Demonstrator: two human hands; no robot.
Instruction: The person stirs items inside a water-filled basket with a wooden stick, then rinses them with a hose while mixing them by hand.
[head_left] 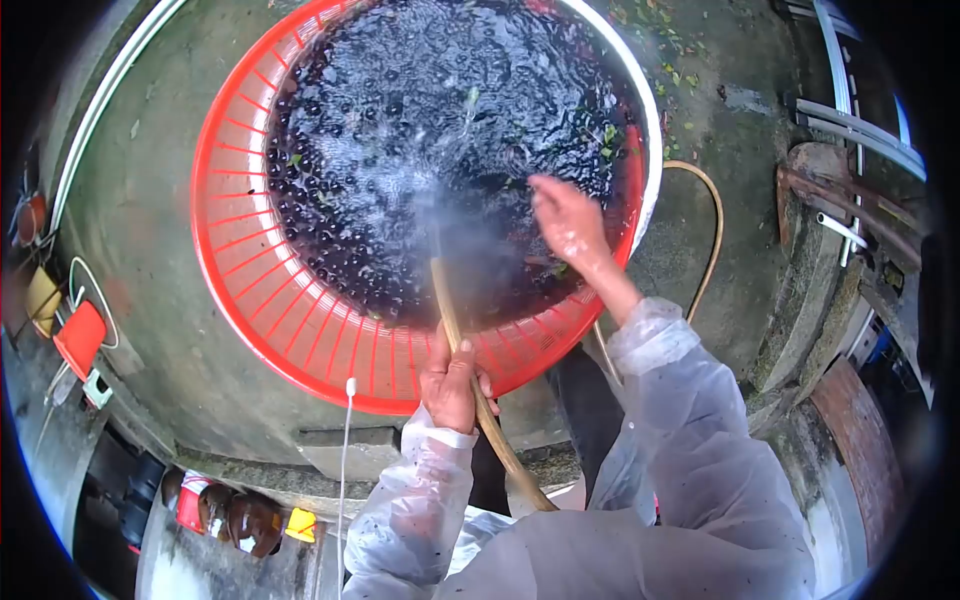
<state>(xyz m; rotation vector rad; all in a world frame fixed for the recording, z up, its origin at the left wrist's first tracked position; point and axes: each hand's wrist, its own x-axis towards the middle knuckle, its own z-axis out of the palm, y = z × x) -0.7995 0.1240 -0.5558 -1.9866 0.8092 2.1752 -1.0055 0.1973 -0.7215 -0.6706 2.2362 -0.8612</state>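
Observation:
My left hand (pixel 453 388) is closed around a tan hose (pixel 447 298) near its end, at the near rim of a large red slatted basket (pixel 243 222). Water sprays from the hose onto dark, rippling water (pixel 450 70) in the basket. Small dark round fruits (pixel 310 225) crowd the water along the left and near sides, with a few green leaves among them. Over the right part of the water is my right hand (pixel 572 225), wet, its index finger stretched out and the other fingers partly hidden. It holds nothing that I can see.
A white rim (pixel 652 130) edges the basket's right side. A tan hose loop (pixel 715 205) lies on the wet concrete floor (pixel 150 200). At left are a red plastic piece (pixel 80 338) and a white-tipped cord (pixel 350 388); brown jars (pixel 252 522) stand lower left. Pipes and boards line the right.

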